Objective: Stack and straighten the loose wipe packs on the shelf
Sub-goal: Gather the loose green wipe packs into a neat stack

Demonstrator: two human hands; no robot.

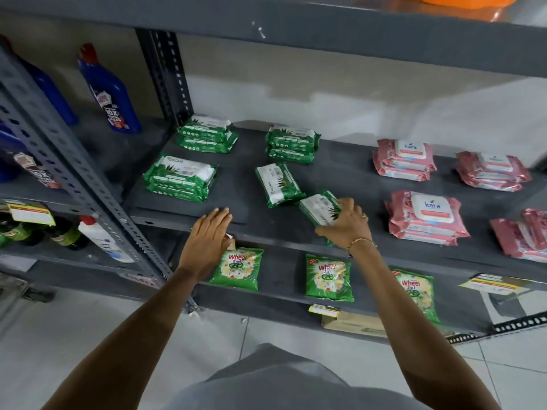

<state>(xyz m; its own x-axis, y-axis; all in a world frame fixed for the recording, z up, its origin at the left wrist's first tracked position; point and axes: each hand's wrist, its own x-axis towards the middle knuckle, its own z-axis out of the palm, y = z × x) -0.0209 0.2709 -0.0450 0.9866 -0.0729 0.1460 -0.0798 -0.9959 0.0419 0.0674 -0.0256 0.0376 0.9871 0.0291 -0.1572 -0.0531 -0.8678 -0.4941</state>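
My right hand (346,224) grips a loose green wipe pack (318,210) near the front edge of the grey shelf (340,179). A second loose green pack (278,183) lies skewed just behind and to its left. Neat green stacks sit at the back left (207,134), the back middle (291,143) and the front left (180,179). My left hand (208,238) rests flat on the shelf's front lip, fingers together, holding nothing. Pink wipe packs are stacked at the right (404,159) (426,217).
More pink packs (491,170) (521,235) lie at the far right. Green detergent pouches (238,269) (328,278) stand on the lower shelf. Blue bottles (109,93) fill the left bay behind a slotted upright post (74,170). An upper shelf (296,25) overhangs.
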